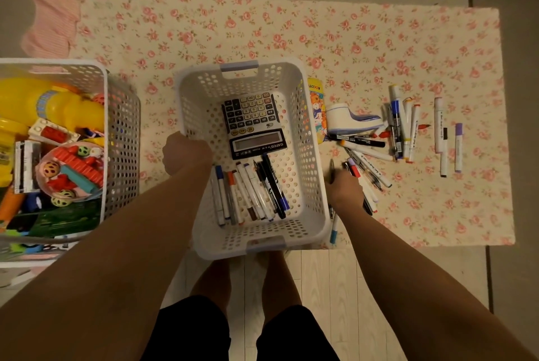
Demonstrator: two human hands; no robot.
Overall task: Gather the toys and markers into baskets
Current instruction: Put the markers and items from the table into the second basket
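Both forearms reach down: the left hand (186, 153) grips the white basket (312, 156) by its rim, the right hand (347, 188) curls round markers (354, 169) pointing away on the floral mat (262, 28), basket just leftward.

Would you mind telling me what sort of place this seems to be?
Probably a room at home, perhaps a child's: a floral rug on a plank floor, a full toy basket, and markers loose on the rug.
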